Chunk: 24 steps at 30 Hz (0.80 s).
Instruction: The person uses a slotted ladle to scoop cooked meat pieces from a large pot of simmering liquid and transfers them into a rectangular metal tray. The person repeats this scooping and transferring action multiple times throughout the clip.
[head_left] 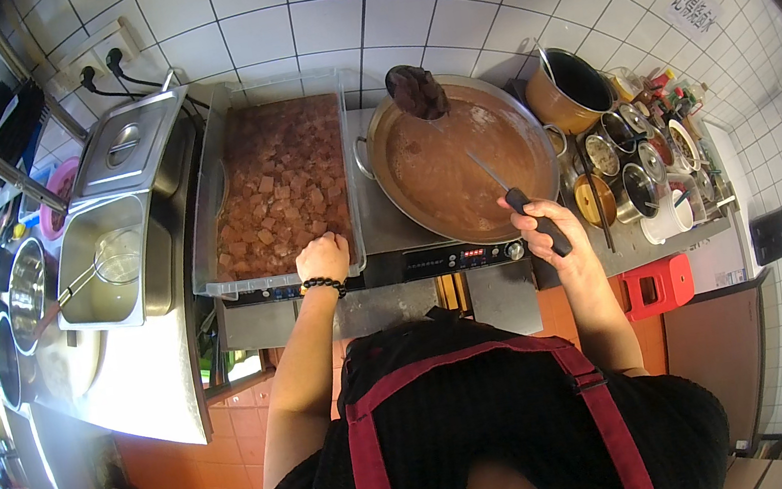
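Observation:
My right hand (554,229) is closed around the black handle of a long ladle (484,168), which slants up over a wide metal pot (466,165) of brown liquid. The ladle's head holds dark brown pieces (418,92) above the pot's far left rim. Left of the pot stands a clear plastic tub (352,174) with many reddish-brown cubes (282,200) in liquid. My left hand (323,258), with a dark bead bracelet at the wrist, is at the tub's near edge, its fingers curled; whether they hold anything is hidden.
On the left are a lidded steel pan (123,152) and an open steel pan (105,287) with a wire strainer (120,256). A brown pot (565,91), small containers and dark chopsticks (594,195) stand on the right. A control panel (472,255) runs below the pot; a red stool (659,286) is lower right.

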Available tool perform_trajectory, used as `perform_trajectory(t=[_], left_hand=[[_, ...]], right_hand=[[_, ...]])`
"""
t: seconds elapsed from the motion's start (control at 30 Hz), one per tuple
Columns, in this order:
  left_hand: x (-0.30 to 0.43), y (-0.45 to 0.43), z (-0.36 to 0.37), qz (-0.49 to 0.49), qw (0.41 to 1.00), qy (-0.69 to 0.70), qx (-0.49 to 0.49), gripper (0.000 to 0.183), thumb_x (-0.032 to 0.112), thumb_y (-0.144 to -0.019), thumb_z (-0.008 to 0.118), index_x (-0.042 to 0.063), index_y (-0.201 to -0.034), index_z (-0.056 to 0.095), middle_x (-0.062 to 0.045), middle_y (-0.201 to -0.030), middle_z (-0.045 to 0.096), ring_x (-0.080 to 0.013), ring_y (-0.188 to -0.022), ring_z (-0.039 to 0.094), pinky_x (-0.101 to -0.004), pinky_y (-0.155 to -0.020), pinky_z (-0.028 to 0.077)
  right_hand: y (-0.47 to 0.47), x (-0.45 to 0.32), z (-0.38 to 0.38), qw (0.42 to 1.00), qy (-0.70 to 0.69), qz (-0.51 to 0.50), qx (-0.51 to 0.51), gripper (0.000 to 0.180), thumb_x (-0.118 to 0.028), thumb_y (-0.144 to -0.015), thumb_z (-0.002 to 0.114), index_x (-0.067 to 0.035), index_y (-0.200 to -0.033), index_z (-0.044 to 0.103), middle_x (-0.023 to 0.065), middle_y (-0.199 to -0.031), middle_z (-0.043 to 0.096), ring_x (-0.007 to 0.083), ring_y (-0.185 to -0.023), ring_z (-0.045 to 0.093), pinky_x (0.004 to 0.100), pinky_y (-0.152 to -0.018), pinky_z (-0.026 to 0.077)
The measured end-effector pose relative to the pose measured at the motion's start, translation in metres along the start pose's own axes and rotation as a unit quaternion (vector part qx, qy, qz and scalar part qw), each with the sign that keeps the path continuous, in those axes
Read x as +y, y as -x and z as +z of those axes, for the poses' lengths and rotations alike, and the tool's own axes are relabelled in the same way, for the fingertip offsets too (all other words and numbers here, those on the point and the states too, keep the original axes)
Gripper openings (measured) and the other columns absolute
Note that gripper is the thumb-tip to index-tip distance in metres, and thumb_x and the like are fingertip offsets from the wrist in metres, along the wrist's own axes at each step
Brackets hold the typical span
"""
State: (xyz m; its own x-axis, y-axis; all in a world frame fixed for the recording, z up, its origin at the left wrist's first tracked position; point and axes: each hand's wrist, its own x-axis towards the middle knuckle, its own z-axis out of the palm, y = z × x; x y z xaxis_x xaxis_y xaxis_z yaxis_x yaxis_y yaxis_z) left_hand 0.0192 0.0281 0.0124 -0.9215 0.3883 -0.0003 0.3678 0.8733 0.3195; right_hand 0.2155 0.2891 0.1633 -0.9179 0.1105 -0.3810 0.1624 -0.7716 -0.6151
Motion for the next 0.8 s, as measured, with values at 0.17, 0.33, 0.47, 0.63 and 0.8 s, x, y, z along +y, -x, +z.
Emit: perform_trajectory(t=[0.17, 0.33, 0.47, 0.63, 0.8], left_hand=[[0.000, 0.000, 0.000, 0.000, 1.000, 0.011, -0.003, 0.034, 0.031, -0.083, 0.041, 0.006, -0.076, 0.062, -0.015, -0.074, 0.064, -0.0312, -0.072, 0.062, -0.0414, -0.067, 0.049], [0.000, -0.001, 0.000, -0.008, 1.000, 0.014, -0.016, 0.034, 0.031, -0.083, 0.040, 0.006, -0.078, 0.062, -0.016, -0.076, 0.064, -0.0313, -0.073, 0.062, -0.0421, -0.068, 0.048], [0.000, -0.001, 0.000, -0.008, 0.999, 0.029, -0.018, 0.033, 0.031, -0.084, 0.040, 0.007, -0.078, 0.062, -0.016, -0.076, 0.064, -0.0315, -0.072, 0.062, -0.0423, -0.067, 0.048], [-0.001, -0.001, 0.001, -0.006, 0.999, 0.032, -0.012, 0.033, 0.031, -0.084, 0.040, 0.007, -0.077, 0.062, -0.015, -0.075, 0.064, -0.0310, -0.072, 0.062, -0.0420, -0.067, 0.049], [-0.001, -0.001, 0.001, -0.006, 0.999, 0.041, -0.011, 0.032, 0.030, -0.084, 0.040, 0.007, -0.077, 0.062, -0.015, -0.075, 0.064, -0.0310, -0.071, 0.062, -0.0419, -0.066, 0.049]], right_hand=[[-0.004, 0.004, -0.005, 0.999, 0.032, 0.012, 0.036, 0.034, -0.008, -0.084, 0.045, 0.010, -0.113, 0.043, 0.0059, -0.066, 0.048, 0.0101, -0.036, 0.041, 0.0207, -0.026, 0.032], [-0.010, 0.006, 0.003, 0.990, 0.129, 0.007, 0.052, 0.030, -0.007, -0.081, 0.049, 0.008, -0.107, 0.048, 0.0064, -0.064, 0.050, 0.0106, -0.036, 0.042, 0.0208, -0.028, 0.031], [-0.020, 0.007, 0.018, 0.981, 0.188, 0.010, 0.043, 0.026, -0.006, -0.079, 0.052, 0.005, -0.102, 0.051, 0.0065, -0.064, 0.051, 0.0105, -0.036, 0.043, 0.0213, -0.029, 0.030], [-0.045, 0.012, 0.042, 0.962, 0.271, 0.034, 0.007, 0.025, -0.006, -0.079, 0.053, 0.004, -0.102, 0.050, 0.0064, -0.064, 0.051, 0.0100, -0.037, 0.044, 0.0197, -0.032, 0.031], [-0.085, 0.029, 0.061, 0.931, 0.356, 0.078, -0.025, 0.009, -0.007, -0.077, 0.055, -0.001, -0.083, 0.054, 0.0053, -0.062, 0.051, 0.0103, -0.039, 0.047, 0.0204, -0.034, 0.032]])
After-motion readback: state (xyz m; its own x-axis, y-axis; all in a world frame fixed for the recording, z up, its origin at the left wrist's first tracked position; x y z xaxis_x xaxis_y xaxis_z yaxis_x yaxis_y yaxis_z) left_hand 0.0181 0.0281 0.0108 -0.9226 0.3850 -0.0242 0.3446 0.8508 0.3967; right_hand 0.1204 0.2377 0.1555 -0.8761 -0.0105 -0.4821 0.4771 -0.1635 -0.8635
